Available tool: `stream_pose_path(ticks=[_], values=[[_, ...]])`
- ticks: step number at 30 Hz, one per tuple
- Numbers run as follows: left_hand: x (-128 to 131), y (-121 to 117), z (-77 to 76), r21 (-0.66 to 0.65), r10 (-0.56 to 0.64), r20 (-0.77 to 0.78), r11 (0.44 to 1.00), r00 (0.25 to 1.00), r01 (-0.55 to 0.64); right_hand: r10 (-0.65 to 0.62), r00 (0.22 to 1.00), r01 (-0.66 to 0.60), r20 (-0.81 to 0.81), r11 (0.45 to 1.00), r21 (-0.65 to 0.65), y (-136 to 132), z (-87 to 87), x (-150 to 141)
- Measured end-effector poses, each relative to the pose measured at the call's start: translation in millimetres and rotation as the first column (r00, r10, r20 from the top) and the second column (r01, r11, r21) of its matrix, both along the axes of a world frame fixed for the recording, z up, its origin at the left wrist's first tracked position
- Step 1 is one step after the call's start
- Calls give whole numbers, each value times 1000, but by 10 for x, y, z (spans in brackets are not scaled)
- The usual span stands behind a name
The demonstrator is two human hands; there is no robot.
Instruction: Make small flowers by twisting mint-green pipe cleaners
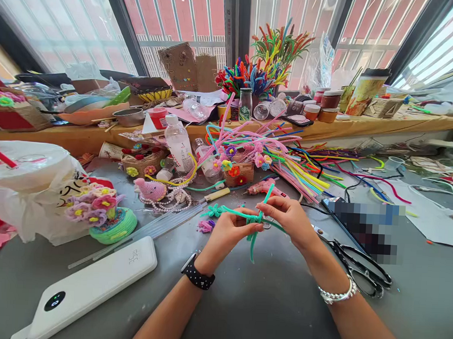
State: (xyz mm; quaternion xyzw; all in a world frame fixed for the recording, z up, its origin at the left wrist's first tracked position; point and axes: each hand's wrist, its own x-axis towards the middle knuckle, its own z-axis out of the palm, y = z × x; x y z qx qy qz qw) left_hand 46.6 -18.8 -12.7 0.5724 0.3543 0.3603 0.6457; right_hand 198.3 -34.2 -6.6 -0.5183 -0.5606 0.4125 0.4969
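Green pipe cleaners (253, 219), twisted together at the middle with loose ends sticking out, are held above the grey table between my two hands. My left hand (228, 233) pinches the twisted part from the left. My right hand (290, 218) has thumb and forefinger closed on the strand that points upward. Just beyond my left hand is a small green pipe-cleaner flower (214, 210), with a purple and pink one (206, 226) below it. A pink glue gun (265, 187) lies behind my hands, partly covered by the green strand.
Black-handled scissors (361, 267) and a phone (354, 227) lie right of my right hand. A white power bank (99, 287), clear glue sticks (163, 224) and a crocheted flower pot (113, 225) are at left. Loose pipe cleaners (298, 176) heap behind, before a cluttered sill (198, 130).
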Motion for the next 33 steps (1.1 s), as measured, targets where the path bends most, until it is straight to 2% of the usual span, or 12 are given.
stream_pose_path(ticks=[9,13,17,21,25,27,30,33], values=[[3,7,14,-35,-28,43,999,999,29,0,992,-7,-127,998,-58,9,12,-11],[-2,-2,34,-86,-6,133,996,991,18,32,960,-69,-279,990,-124,23,-7,0],[-19,-16,83,-106,-37,174,993,984,56,62,846,-198,-530,959,-205,37,-17,15],[-39,-19,110,-77,-37,197,996,980,53,79,711,-343,-698,906,-248,36,-57,-40],[-52,-4,102,-42,1,265,999,964,11,13,570,-479,-821,818,-320,37,-173,-167],[-58,10,95,-35,44,289,999,956,-35,-42,516,-504,-855,792,-343,39,-229,-215],[-72,33,88,-44,121,303,993,945,-113,-51,467,-514,-883,797,-317,39,-262,-248],[-84,54,86,-94,165,346,986,924,-141,-33,482,-485,-876,822,-298,30,-246,-256]])
